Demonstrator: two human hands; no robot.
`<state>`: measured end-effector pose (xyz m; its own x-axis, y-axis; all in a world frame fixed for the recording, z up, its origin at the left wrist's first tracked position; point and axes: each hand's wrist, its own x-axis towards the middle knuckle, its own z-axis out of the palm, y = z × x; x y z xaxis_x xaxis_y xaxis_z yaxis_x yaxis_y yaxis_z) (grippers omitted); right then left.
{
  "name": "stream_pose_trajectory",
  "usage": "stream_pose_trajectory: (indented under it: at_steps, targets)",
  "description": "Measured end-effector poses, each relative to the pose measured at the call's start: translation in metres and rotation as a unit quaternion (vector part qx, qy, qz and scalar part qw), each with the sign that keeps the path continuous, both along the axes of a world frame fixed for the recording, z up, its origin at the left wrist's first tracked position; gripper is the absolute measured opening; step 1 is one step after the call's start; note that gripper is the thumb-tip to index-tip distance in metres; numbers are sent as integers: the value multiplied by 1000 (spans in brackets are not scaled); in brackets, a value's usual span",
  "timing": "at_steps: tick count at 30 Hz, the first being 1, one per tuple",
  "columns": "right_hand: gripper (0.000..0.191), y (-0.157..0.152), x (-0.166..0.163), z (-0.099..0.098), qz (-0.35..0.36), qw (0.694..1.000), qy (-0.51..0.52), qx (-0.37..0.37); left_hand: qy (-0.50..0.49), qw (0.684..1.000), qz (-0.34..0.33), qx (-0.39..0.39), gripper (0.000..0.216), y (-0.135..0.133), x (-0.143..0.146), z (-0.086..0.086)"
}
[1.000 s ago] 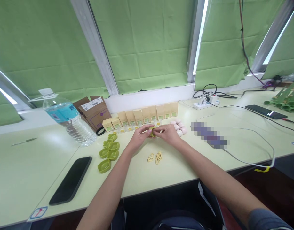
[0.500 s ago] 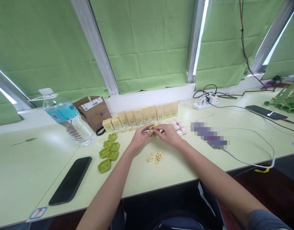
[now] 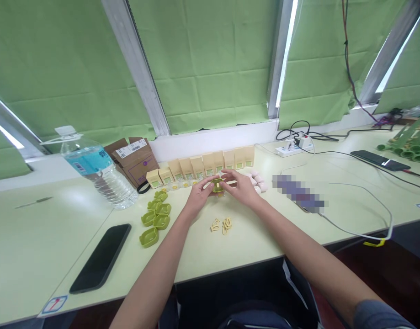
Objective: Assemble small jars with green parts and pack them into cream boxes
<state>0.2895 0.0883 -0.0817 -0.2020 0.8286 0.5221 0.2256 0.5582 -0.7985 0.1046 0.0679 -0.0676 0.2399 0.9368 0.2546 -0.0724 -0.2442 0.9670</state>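
Note:
Between both hands is a small green animal-shaped case (image 3: 217, 185), its hollow side facing me and a small pale-yellow piece inside. My left hand (image 3: 199, 192) grips its left edge. My right hand (image 3: 243, 187) curves round the right side, thumb at the rim and index finger raised near the top. Similar green cases (image 3: 149, 237) lie in a staggered group to the left. Several pale-yellow loops (image 3: 226, 225) lie on the table in front of the hands. Whitish-pink rounded pieces (image 3: 255, 179) sit just beyond my right hand.
Behind the hands stands a row of small beige boxes (image 3: 198, 167), with clear-and-yellow pieces (image 3: 175, 186) before it. A water bottle (image 3: 102, 171), a brown carton (image 3: 136, 162) and a black phone (image 3: 100, 258) are at left. A power strip (image 3: 295, 148) and cables are at right.
My right fingers have spread from a pinch over the green case to its right side. The case's hollow, with the pale piece in it, now shows.

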Motion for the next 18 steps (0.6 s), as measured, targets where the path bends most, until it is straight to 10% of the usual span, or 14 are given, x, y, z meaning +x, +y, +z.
stream_pose_trajectory:
  at_steps: [18]
  targets:
    - [37,-1,-4,-4,22,998,-46,-24,60,997,35,37,50,3,0,-8]
